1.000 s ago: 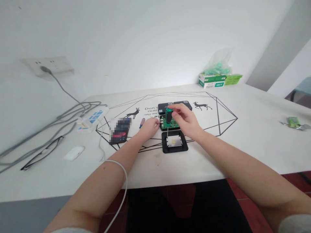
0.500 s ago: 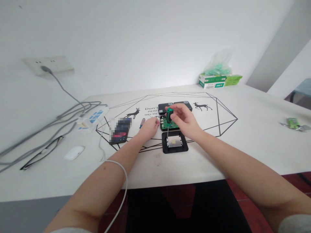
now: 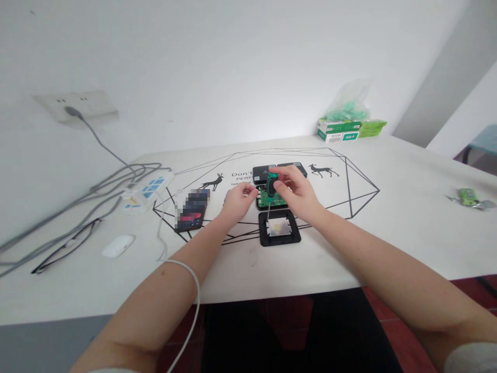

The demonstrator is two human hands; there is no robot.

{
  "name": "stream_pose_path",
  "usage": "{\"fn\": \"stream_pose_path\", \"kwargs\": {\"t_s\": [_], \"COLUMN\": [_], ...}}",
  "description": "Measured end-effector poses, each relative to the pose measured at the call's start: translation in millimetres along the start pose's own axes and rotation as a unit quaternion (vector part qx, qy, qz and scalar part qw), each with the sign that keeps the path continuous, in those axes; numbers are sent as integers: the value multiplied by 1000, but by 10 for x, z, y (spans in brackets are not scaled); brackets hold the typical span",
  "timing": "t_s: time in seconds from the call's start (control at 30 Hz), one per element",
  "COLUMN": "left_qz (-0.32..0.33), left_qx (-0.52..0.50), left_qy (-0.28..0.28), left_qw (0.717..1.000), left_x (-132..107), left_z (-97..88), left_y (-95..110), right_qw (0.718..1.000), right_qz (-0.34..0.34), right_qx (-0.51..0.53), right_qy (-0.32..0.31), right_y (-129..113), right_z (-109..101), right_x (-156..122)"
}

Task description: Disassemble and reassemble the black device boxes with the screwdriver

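Toward the table's (image 3: 295,269) front edge, the right hand (image 3: 298,192) grips a screwdriver (image 3: 272,187) reaching the metal plate (image 3: 279,226); the left hand (image 3: 237,203), curled, grip unclear, has shifted slightly beside the circuit board (image 3: 277,200), apparently leaving the tool one-handed.

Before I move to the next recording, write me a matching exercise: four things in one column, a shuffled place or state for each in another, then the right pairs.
Things
1. screwdriver
2. phone
3. black panel
4. green-and-white boxes

Places and states
A. topped by a plastic bag
B. bearing a silvery plate
C. held in the right hand
D. screen up, partly pixelated

Pairs: 1-C; 2-D; 3-B; 4-A
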State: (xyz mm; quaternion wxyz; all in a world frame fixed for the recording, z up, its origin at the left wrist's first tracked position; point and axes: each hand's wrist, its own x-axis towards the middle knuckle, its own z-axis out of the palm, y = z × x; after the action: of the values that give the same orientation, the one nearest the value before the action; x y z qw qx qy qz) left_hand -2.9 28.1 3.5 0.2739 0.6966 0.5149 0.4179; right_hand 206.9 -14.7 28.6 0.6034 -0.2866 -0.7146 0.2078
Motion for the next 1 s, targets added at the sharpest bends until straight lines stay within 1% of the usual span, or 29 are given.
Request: {"fn": "stream_pose_path", "kwargs": {"t_s": [0.07, 0.13, 0.2, 0.27, 0.33, 0.4, 0.5, 0.57, 0.63, 0.77, 1.0], "left_qz": [-41, -79, -113, -141, -158, -171, -189, -197, -200, -201, -200], "left_qx": [-129, -230, -291, -328, -352, -373, -396, -403, -405, -406, -398], "left_qy": [-43, -85, -120, -152, -182, -202, -220, -227, -235, -250, -254], "left_qw": [990, 966, 942, 922, 904, 889, 871, 865, 860, 855, 858], "left_x": [-19, -40, -56, -63, -62, -58, -57, -62, -68, -76, -86], "left_z": [-1, -17, -44, -73, -94, -105, -108, -108, -108, -109, -102], "left_y": [41, 80, 105, 111, 100, 85, 72, 75, 81, 88, 108], "right_qw": [1000, 998, 995, 994, 996, 996, 991, 988, 986, 988, 990], "right_qz": [11, 41, 70, 85, 86, 80, 68, 63, 60, 55, 52], "right_qx": [9, 30, 44, 39, 31, 36, 59, 70, 75, 79, 69], "right_qy": [-7, -33, -56, -54, -22, 27, 97, 124, 133, 122, 109], "right_y": [-11, -16, -8, 21, 65, 108, 137, 129, 116, 122, 137], "right_z": [-11, -13, -4, 8, 10, -10, -77, -121, -146, -133, -124], "right_x": [4, 4, 0, -2, 9, 40, 105, 139, 152, 130, 112]}}
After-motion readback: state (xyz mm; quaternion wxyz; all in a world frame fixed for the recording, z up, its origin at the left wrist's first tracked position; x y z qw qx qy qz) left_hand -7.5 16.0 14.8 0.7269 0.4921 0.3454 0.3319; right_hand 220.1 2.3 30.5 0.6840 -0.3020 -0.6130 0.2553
